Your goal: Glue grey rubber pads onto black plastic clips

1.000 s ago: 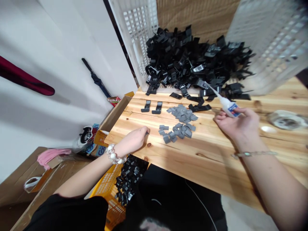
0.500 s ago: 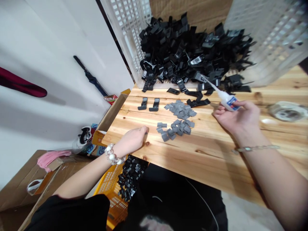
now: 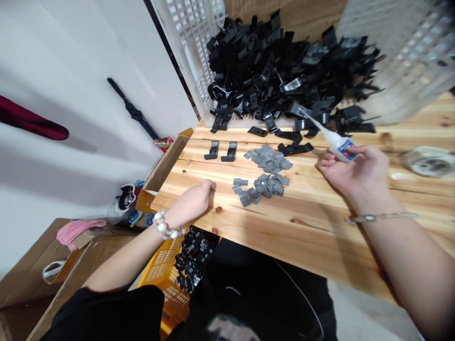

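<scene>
My left hand point(image 3: 194, 201) rests curled on the wooden table point(image 3: 305, 222) near its front left edge, fingers pinched around something small and dark that I cannot make out. Just right of it lie several small grey pads point(image 3: 265, 173) in two loose heaps. My right hand point(image 3: 355, 173) holds a white glue bottle point(image 3: 334, 139) with a long nozzle pointing up and left toward a big pile of black plastic clips point(image 3: 284, 71). Two single black clips point(image 3: 222, 151) lie side by side on the table beyond my left hand.
White lattice crates point(image 3: 192, 42) flank the clip pile at the back. A roll of tape point(image 3: 428, 161) sits at the right. Below the table edge stands a yellow basket point(image 3: 167, 270) with black clips. Cardboard boxes point(image 3: 167, 163) and clutter lie on the floor to the left.
The view has shifted slightly. My left hand has stayed pinched near the table's edge; my right hand still holds the glue bottle in about the same place.
</scene>
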Available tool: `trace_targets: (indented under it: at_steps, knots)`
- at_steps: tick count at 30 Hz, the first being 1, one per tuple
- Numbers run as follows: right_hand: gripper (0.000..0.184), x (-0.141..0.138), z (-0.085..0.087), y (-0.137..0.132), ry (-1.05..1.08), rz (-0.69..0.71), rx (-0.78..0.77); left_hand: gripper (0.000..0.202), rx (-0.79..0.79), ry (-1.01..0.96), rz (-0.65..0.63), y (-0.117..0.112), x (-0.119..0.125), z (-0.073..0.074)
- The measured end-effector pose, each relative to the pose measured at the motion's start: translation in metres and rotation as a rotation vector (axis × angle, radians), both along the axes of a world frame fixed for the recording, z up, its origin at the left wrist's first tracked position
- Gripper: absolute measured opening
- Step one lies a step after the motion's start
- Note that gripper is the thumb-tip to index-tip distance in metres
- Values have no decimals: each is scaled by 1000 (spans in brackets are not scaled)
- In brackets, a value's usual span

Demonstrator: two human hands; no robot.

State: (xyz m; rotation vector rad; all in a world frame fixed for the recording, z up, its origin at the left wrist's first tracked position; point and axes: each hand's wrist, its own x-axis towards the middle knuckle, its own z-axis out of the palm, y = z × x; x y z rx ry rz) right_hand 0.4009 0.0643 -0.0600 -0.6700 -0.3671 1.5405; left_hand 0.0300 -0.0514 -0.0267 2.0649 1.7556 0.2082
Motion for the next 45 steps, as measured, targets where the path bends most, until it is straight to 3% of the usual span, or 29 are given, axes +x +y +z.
trace_targets:
  at_steps: [5, 8, 11, 15, 18, 25, 29, 32, 35, 40, 45]
  knots:
    - [29, 0, 0, 0, -8, -9, -21, 18, -10, -271, 182, -9, -31, 9]
    - [30, 0, -1, 0, -12, -18, -23, 21, -72, -397, 249, -39, -46, 16]
    - [30, 0, -1, 0, -17, -32, -30, 22, -234, -611, 318, -76, -60, 17]
    - [32, 2, -2, 1, -14, -30, -49, 26, -191, -815, 554, -112, -72, 8]
    - [35, 3, -5, 2, -12, -50, -42, 30, -149, -858, 654, -126, -74, -3]
    - [38, 1, -5, 2, -33, -42, -54, 36, -207, -916, 736, -145, -79, -26]
    - [39, 2, -6, 2, -34, -58, -44, 34, -246, -941, 750, -147, -77, -28]
    - [40, 4, -7, 3, -30, -63, -61, 36, -234, -956, 699, -131, -72, -17]
    - [39, 4, -6, 3, -31, -60, -57, 34, -168, -995, 623, -96, -64, -4]
    - [32, 1, -3, 0, -77, -68, -41, 25, -110, -1040, 577, -7, -51, 4]
    - [27, -3, 1, -1, -60, -63, -35, 21, -61, -1052, 537, 85, -55, 5]
